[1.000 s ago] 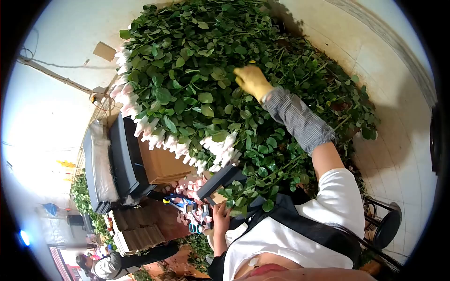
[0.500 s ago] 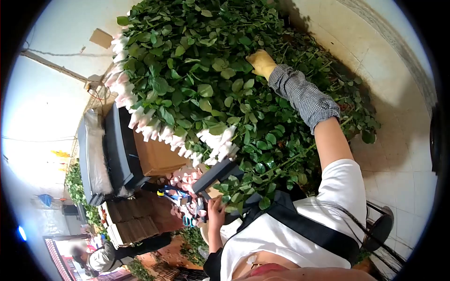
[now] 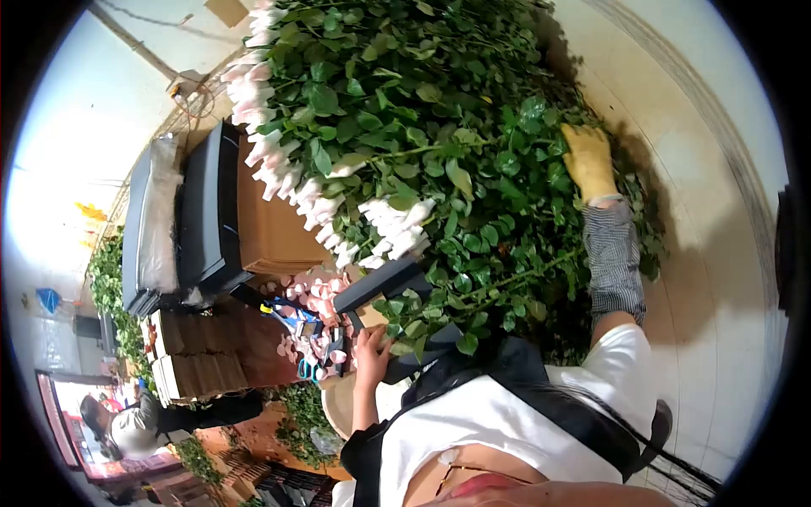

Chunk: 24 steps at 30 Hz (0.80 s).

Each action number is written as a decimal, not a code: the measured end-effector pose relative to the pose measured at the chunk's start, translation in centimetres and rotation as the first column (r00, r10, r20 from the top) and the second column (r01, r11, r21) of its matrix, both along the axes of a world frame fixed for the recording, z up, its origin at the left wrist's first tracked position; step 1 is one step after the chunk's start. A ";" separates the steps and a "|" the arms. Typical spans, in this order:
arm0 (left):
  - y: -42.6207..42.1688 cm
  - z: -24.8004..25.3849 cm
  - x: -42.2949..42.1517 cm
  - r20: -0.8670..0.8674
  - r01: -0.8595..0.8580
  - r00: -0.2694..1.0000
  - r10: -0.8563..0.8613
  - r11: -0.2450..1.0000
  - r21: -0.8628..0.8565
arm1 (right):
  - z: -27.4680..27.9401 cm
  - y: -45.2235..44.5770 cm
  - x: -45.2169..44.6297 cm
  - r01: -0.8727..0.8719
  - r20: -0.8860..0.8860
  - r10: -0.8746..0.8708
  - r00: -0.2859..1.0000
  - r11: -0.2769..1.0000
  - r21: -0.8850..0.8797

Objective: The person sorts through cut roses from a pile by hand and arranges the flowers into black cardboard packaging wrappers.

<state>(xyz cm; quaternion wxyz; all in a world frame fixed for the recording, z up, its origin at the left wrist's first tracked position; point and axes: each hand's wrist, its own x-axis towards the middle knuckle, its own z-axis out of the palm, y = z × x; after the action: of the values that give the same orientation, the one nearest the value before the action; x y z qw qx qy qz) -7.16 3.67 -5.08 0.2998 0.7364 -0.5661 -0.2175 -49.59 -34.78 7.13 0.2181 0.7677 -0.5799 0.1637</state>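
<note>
A big heap of leafy green stems [image 3: 405, 93] fills the upper middle, with white-wrapped flower heads [image 3: 263, 156] along its left edge. My right hand [image 3: 590, 160], in a yellow glove, lies on the stems at the heap's right side, its fingers partly among the leaves; what they hold, if anything, is hidden. My bare left hand [image 3: 372, 351] has its fingers curled at the edge of a black and cardboard piece [image 3: 380, 287], beside a leafy stem bundle [image 3: 422, 317] near my chest.
Pink petals, scissors [image 3: 307, 368] and a blue-yellow tool [image 3: 283, 314] lie left of my left hand. Farther left stand a cardboard box [image 3: 274, 220], black sheets [image 3: 207, 207] and stacked cardboard [image 3: 198, 355]. Another person [image 3: 135, 427] is at the lower left.
My right hand has moved right and down, from the middle of the heap to its right side. My left hand stays at the black and cardboard piece. The view has shifted.
</note>
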 end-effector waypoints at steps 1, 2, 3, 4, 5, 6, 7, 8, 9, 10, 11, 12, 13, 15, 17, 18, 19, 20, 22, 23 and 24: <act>0.0 -0.2 0.2 -0.018 0.007 1.000 -0.007 1.000 0.003 | -0.8 0.4 0.5 -0.036 0.021 0.036 0.999 0.999 -0.009; -0.3 -0.7 0.3 -0.054 -0.001 0.999 0.001 1.000 0.008 | 0.6 1.3 2.3 -0.105 0.079 0.103 0.992 0.994 0.022; 0.0 -0.9 0.5 -0.086 -0.001 0.996 0.004 1.000 0.028 | 2.0 2.7 5.2 -0.167 0.145 0.157 0.977 0.984 0.058; 0.2 -0.9 0.7 -0.081 0.037 0.996 -0.034 0.999 0.040 | 2.5 3.2 7.8 -0.227 0.285 0.180 0.941 0.964 0.142; 0.2 -0.9 0.7 -0.038 0.026 0.999 -0.024 0.999 0.047 | 3.0 4.2 10.2 -0.374 0.428 0.316 0.847 0.926 0.055; 0.0 -0.8 0.6 0.005 0.015 1.000 -0.015 0.999 0.052 | 1.1 3.2 12.2 -0.488 0.423 0.476 0.770 0.868 -0.089; -0.3 -0.5 0.5 0.011 0.054 0.998 -0.055 0.997 0.059 | -1.6 2.4 13.9 -0.502 0.375 0.451 0.810 0.863 0.046; -0.4 0.0 0.2 -0.074 0.037 0.997 -0.032 0.997 0.069 | -3.4 1.3 16.0 -0.392 0.272 0.312 0.910 0.859 0.328; -0.3 0.4 0.0 -0.157 0.014 0.988 0.000 0.996 0.086 | -11.8 -3.3 17.3 -0.418 0.148 0.393 0.907 0.880 0.224; 0.0 -0.4 0.4 -0.089 0.042 0.995 -0.035 0.996 0.081 | -12.4 -1.8 17.3 -0.486 0.389 0.419 0.820 0.870 0.088; 0.0 -1.2 1.1 -0.015 0.065 0.998 -0.064 0.996 0.065 | -11.2 -0.4 18.1 -0.469 0.401 0.403 0.823 0.880 0.080; -0.1 -1.1 1.0 -0.071 0.031 0.997 -0.024 0.994 0.107 | -8.3 0.8 19.0 -0.469 0.609 0.367 0.703 0.883 0.010; -0.1 -0.7 0.7 -0.079 0.019 0.997 -0.011 0.995 0.100 | -5.7 2.5 19.3 -0.458 0.782 0.320 0.535 0.887 -0.049; -0.2 -0.3 0.5 -0.074 0.039 0.997 -0.035 0.997 0.062 | -0.3 5.9 18.3 -0.398 0.331 0.458 0.825 0.886 -0.236; 0.0 -1.3 0.7 -0.144 0.006 0.990 0.002 0.998 0.056 | 2.0 10.1 17.1 -0.558 0.348 0.483 0.803 0.814 0.158; 0.3 -1.8 0.9 -0.210 -0.033 0.977 0.042 0.998 0.046 | 0.4 11.6 16.9 -0.644 0.466 0.491 0.736 0.721 0.257; 0.3 -0.8 0.4 -0.135 -0.045 0.989 0.054 0.997 0.067 | -2.3 13.0 16.7 -0.722 0.584 0.468 0.663 0.607 0.333; 0.3 -0.3 0.4 -0.055 -0.012 0.998 0.014 0.999 0.032 | -4.9 14.6 16.6 -0.772 0.788 0.224 0.573 0.469 0.428; 0.3 0.4 0.1 0.093 0.050 0.994 -0.049 0.999 -0.016 | -9.1 17.3 15.9 -0.577 0.204 0.574 0.793 0.600 0.554; 0.2 0.8 -0.1 0.161 0.072 0.985 -0.066 0.997 -0.032 | -13.3 17.7 16.0 -0.536 0.170 0.552 0.816 0.615 0.578; 0.1 1.0 0.0 0.179 0.075 0.981 -0.076 0.997 0.011 | -17.3 18.2 16.1 -0.494 0.134 0.530 0.837 0.629 0.601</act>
<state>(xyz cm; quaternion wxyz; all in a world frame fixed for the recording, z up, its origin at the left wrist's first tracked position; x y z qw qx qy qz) -7.17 3.78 -4.05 0.2375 0.7316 -0.6180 -0.1626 -33.47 -16.59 -10.20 -0.0827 0.9322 -0.3523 0.0003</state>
